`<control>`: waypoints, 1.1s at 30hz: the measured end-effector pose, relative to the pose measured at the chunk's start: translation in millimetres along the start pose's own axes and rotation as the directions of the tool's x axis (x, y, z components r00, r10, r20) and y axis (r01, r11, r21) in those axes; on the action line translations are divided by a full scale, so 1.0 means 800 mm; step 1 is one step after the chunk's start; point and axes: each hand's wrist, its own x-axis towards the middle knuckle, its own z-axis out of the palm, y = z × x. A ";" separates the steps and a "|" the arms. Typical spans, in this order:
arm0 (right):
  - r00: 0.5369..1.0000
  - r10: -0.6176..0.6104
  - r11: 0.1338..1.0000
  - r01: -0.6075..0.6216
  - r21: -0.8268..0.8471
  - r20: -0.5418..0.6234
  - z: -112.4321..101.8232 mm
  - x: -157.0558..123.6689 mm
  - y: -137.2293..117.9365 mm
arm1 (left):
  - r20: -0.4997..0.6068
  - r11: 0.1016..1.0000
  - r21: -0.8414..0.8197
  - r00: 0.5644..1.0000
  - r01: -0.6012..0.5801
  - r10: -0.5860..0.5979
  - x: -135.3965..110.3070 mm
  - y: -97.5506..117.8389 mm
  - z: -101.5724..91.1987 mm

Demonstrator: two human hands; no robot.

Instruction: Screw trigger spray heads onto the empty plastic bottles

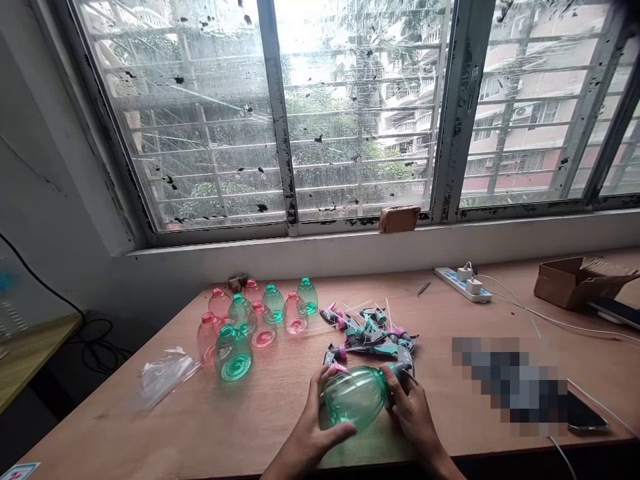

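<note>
Left hand (313,427) steadied a green plastic bottle (356,397) on the tabletop (260,413); right hand (413,407), grip pinching its spray-trigger cap (403,363), apparently mid-fitting; twisting tight seemed next

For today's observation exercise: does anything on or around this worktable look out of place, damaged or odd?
The window frame stands out: its paint is flaking, with black patches and specks across the glass. A brown block sits loose on the sill. On the table, the spray triggers lie in a tangled heap, while the bottles stand grouped.
</note>
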 end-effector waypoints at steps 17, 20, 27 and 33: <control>1.000 -0.008 1.000 0.008 0.011 0.007 0.001 0.002 -0.001 | 0.016 1.000 0.020 1.000 -0.005 0.005 -0.003 0.011 0.000; 1.000 0.000 1.000 0.000 0.014 0.004 0.000 0.003 0.002 | 0.033 0.993 0.116 0.999 -0.026 0.022 -0.008 0.008 0.006; 1.000 0.001 1.000 -0.001 0.001 0.008 0.001 0.000 0.004 | -0.023 0.999 -0.038 1.000 0.017 -0.018 -0.001 -0.002 -0.009; 1.000 0.006 1.000 -0.006 0.005 0.007 0.000 0.002 0.004 | 0.012 1.000 0.019 1.000 -0.005 0.005 -0.002 0.007 0.002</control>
